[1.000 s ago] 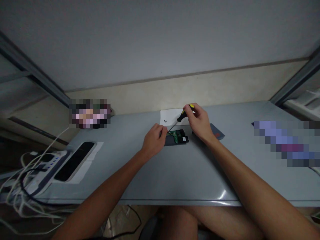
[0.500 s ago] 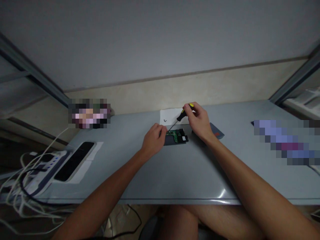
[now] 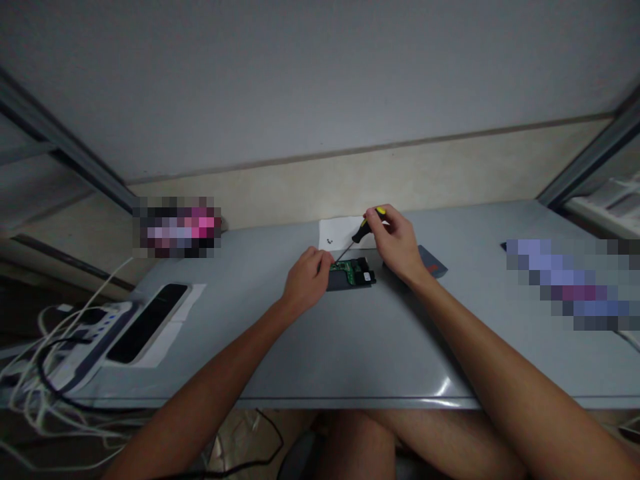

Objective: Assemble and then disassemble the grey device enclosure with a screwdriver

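A dark grey device with its green circuit board (image 3: pixel 357 270) exposed lies on the grey table. My left hand (image 3: pixel 307 277) is closed around its left end, covering that part. In my right hand (image 3: pixel 397 240) is a black and yellow screwdriver (image 3: pixel 361 232), slanting down to the left. Its tip meets the board beside my left fingertips; the exact contact point is too small to make out. Behind the board lies a sheet of white paper (image 3: pixel 340 232) with several tiny dark pieces, perhaps screws, on it. A grey cover (image 3: pixel 433 261) sits partly under my right hand.
A phone (image 3: pixel 149 323) rests on paper at the left, next to a power strip (image 3: pixel 103 343) with tangled white cables (image 3: pixel 37 393). Blurred-out items stand at the back left and right. A wall closes off the table's back edge (image 3: pixel 270 225).
Hardly anything differs. Both hands, the screwdriver and the board keep their places; the whole view has shifted very slightly.
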The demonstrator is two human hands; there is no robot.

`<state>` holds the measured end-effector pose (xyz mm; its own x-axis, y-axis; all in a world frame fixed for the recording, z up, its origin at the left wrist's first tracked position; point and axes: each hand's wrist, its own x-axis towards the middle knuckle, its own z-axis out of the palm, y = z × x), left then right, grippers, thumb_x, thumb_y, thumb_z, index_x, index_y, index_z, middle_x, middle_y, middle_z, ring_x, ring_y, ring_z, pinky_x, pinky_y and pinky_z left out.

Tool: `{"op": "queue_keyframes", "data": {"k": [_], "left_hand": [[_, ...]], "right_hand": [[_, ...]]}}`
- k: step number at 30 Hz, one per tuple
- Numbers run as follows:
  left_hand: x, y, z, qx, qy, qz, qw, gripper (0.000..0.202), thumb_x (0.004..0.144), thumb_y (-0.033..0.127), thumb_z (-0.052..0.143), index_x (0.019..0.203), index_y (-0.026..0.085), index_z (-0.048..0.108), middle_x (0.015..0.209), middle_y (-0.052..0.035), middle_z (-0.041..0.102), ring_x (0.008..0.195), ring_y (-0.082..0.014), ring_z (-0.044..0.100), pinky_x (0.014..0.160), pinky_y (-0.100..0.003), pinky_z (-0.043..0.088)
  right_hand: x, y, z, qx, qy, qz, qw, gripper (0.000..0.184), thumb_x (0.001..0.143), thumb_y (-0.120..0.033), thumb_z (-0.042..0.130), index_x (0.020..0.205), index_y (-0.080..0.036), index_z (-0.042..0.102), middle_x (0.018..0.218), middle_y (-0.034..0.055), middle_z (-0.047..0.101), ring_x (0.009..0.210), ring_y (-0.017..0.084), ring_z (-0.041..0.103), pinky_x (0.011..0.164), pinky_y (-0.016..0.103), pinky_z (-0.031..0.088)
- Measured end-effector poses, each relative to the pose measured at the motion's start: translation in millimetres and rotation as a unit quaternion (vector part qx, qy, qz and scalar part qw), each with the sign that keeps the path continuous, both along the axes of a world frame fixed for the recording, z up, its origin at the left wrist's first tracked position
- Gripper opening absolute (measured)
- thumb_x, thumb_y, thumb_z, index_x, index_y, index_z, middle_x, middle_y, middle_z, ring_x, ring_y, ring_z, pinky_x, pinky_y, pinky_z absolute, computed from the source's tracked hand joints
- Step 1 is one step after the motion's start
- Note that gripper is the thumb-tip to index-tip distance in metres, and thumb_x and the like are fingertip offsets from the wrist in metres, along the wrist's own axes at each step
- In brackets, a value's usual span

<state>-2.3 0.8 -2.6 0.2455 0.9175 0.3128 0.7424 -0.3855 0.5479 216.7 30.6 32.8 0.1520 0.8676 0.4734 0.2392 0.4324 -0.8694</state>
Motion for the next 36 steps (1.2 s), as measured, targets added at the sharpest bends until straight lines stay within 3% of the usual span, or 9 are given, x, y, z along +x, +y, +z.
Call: {"op": "queue_keyframes", "data": {"k": [21,29,36], "left_hand": [[0,0,-0.5,-0.003,0.005,0.003,1.0,0.041,0.117,0.032,0.037,0.099,0.023,0.073,0.105,-0.007,0.07,0.107,-0.0237,0.069,0.103,-0.04,0.055],[0,0,0.0,-0.003,-0.006,0.002,1.0,0.041,0.117,0.033,0.039,0.099,0.022,0.074,0.104,-0.0069,0.07,0.105,-0.0241,0.07,0.102,-0.041,0.055],[1,1,-2.8,-0.002,-0.009,-0.008,1.0,0.039,0.117,0.032,0.039,0.1,0.022,0.073,0.106,-0.0074,0.07,0.106,-0.0238,0.07,0.103,-0.041,0.055]], "right_hand": [[-1,-1,-1.8,0.009,0.005,0.018,1.0,0.052,0.099,-0.076,0.065,0.091,-0.025,0.069,0.087,0.0015,0.065,0.077,0.017,0.058,0.069,0.033,0.048],[-6,-9,4.1,0.02,-0.025,0.026,0.999,0.045,0.103,-0.068,0.065,0.095,-0.024,0.069,0.084,0.0003,0.065,0.068,0.014,0.055,0.063,0.032,0.041],[-13,-9,14.3,0.041,-0.038,0.106,0.993,0.03,0.107,-0.053,0.064,0.104,-0.024,0.073,0.096,0.0036,0.071,0.085,0.019,0.064,0.076,0.035,0.047]]}}
